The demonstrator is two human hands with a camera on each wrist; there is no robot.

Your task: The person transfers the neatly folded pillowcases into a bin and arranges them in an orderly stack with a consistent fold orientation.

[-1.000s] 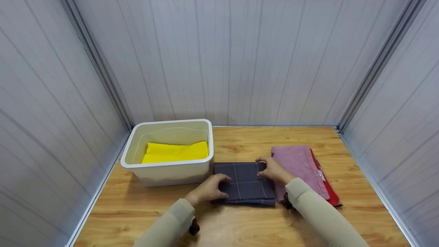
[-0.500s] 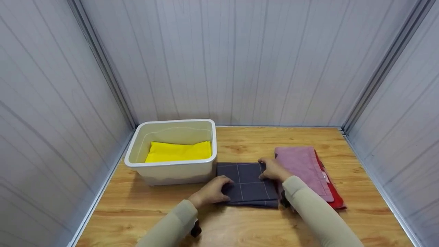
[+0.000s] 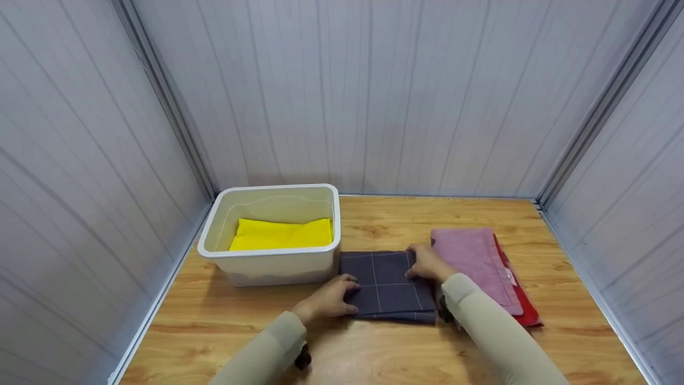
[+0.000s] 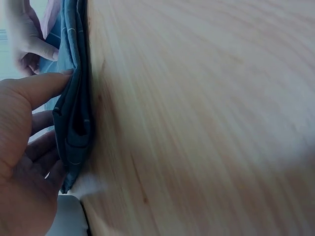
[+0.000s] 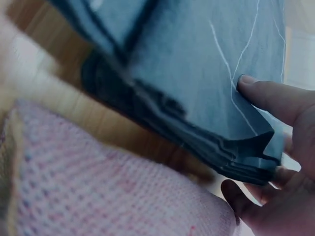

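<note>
A folded dark grey cloth [image 3: 387,286] with thin white lines lies on the wooden table [image 3: 374,353], just right of a white bin [image 3: 214,251]. My left hand [image 3: 350,294] pinches its left edge. In the left wrist view the thumb lies on top of the grey cloth [image 4: 74,123] and the fingers [image 4: 42,147] are tucked beneath. My right hand [image 3: 411,263] grips the right edge. The right wrist view shows its thumb on the grey cloth [image 5: 197,73], with fingers [image 5: 246,199] curled under the raised layers.
The bin holds a folded yellow cloth [image 3: 283,234]. A pink towel [image 3: 475,262] lies on a red cloth [image 3: 526,307] just right of my right hand. Grey panel walls [image 3: 368,96] close in the table on three sides.
Both hands have worked their fingers round the grey cloth's side edges, and the left hand has slid a little toward the front corner. The cloth stays beside the bin.
</note>
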